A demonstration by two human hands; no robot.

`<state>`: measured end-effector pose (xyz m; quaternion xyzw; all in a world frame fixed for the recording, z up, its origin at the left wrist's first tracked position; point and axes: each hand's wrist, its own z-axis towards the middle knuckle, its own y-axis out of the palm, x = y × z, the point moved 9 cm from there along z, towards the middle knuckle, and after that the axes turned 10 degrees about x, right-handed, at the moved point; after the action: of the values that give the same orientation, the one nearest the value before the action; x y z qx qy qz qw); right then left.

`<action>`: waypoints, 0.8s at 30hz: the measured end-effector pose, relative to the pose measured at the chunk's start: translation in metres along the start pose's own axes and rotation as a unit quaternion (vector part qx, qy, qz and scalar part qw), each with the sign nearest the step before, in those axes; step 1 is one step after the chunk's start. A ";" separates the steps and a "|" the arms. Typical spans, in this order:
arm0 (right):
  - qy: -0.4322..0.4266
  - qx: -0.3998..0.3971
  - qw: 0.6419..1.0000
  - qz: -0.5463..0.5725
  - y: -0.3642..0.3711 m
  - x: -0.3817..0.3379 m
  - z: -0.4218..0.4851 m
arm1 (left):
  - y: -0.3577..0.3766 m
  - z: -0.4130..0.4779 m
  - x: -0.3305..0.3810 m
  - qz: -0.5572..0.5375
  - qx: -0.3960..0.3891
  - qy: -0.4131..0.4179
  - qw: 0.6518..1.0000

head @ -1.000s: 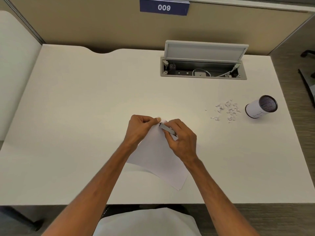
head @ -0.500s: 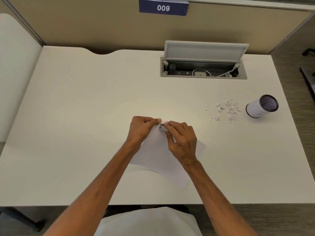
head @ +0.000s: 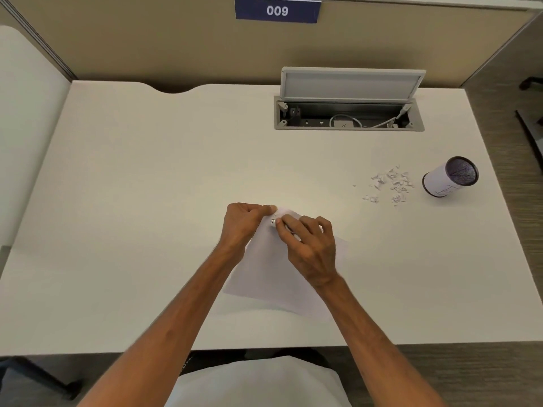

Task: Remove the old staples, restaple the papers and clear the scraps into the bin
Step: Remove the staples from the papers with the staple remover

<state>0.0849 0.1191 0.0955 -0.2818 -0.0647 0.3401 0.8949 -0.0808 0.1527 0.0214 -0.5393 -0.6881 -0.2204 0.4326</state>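
Papers [head: 264, 268] lie on the desk [head: 147, 201], my left hand [head: 242, 223] pinching their top corner, right hand [head: 311, 248] wrapped round a small metal tool [head: 273, 222] there, so it's the staple step I reckon, and next needs a steady squeeze.

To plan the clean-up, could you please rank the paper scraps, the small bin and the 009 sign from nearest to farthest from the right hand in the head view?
1. Paper scraps: on the desk, right of and beyond the right hand gripping a metal tool.
2. Small bin: just past the scraps, farther right.
3. 009 sign: on the back partition, far beyond everything.
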 end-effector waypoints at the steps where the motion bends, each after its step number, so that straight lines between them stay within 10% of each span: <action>1: -0.011 -0.004 1.000 0.006 0.000 -0.004 -0.002 | 0.000 0.001 -0.001 0.001 0.001 -0.001 1.000; 12: 0.220 -0.053 0.968 0.108 0.002 0.018 -0.004 | 0.000 -0.009 0.006 0.003 -0.054 0.029 0.998; 19: 0.564 -0.046 0.762 0.315 0.008 0.073 -0.009 | -0.004 -0.014 0.011 0.049 -0.062 0.060 0.995; 24: 0.511 -0.247 0.747 0.345 0.021 0.100 -0.015 | -0.007 -0.020 0.024 0.074 -0.052 0.105 0.990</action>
<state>0.1540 0.1893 0.0636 -0.6277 0.4223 0.4031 0.5149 -0.0813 0.1487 0.0530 -0.5842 -0.5850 -0.2784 0.4888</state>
